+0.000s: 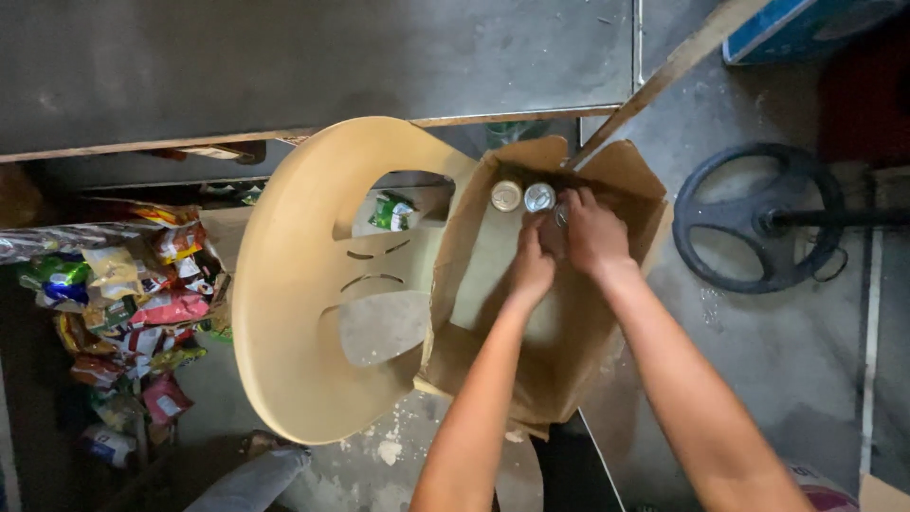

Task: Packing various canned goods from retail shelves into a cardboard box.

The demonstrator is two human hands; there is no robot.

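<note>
Two cans [522,196] already stand upright in the cardboard box [626,175] (far corner), and the right hand [592,232] grips a third beside them, the left hand [531,270] curled alongside, its grasp unclear.

Matt brown cardboard box [569,332], shiny metal cans [522,196], smooth plastic chair [284,303]

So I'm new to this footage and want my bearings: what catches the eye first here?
Both hands, left and right, reach into an open cardboard box at centre, beside two cans standing at its far end. Left of the box sits a tan plastic chair seen from above. At the far left lies a heap of bright snack packets; at right, a dark wheel lies on the floor.
</note>
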